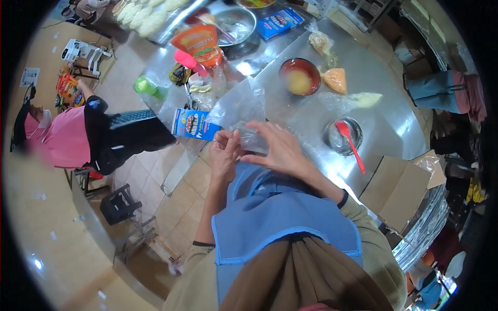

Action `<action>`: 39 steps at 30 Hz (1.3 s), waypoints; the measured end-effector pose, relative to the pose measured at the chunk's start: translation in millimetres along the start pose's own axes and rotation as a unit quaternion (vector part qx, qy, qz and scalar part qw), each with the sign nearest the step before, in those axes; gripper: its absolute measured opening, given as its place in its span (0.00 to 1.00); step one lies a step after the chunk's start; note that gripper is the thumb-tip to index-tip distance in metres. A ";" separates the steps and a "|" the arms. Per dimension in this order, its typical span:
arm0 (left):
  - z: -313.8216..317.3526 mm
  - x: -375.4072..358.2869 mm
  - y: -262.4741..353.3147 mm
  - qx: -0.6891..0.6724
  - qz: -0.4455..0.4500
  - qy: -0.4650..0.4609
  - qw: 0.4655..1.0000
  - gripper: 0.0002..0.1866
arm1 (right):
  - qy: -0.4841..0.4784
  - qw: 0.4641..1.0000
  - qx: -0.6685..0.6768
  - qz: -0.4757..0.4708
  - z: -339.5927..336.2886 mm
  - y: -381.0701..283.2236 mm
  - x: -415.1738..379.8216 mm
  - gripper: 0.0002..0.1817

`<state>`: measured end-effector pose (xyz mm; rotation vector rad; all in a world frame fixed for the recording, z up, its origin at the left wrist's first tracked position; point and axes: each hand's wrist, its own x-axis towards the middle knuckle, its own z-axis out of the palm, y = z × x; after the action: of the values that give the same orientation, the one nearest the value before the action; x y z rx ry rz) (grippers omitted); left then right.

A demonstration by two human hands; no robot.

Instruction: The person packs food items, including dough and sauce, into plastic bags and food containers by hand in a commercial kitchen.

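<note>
A clear plastic bag point(243, 105) lies over the near edge of the metal table. My left hand point(225, 156) is closed in a pinch at its near end, with a ring on one finger. Just right of it, my right hand point(282, 150) has its fingers curved and spread apart, and clear film shows between the two hands. Whether the right fingertips touch the film is hard to see. Beside my left hand sits a blue printed box point(193, 124), with scissors point(191, 98) behind it.
Farther back are an orange pouch point(199, 45), a metal bowl point(241, 26), another blue box point(280, 24) and a brown bowl point(300, 76). On the right, a red spatula point(350, 146) rests on a metal bowl near a cardboard box point(397, 192). A person point(62, 129) stands left.
</note>
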<state>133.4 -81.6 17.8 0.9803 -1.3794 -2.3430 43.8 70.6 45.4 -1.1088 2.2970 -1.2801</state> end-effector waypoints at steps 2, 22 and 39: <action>14.3 -7.0 8.6 0.014 0.006 -0.003 1.000 0.11 | 0.008 0.995 -0.090 -0.039 7.5 3.6 -1.1 0.26; 34.5 11.4 19.4 0.259 0.064 -0.140 0.954 0.14 | 0.029 0.902 0.405 0.147 -63.5 42.6 -25.1 0.14; 39.5 10.2 17.8 0.304 0.065 -0.136 0.941 0.12 | 0.059 0.934 0.257 0.243 -71.7 45.5 -37.0 0.13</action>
<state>97.6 -69.4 41.4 0.6737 -2.2846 -2.0379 5.5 154.8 44.5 -0.2727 1.9479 -1.6175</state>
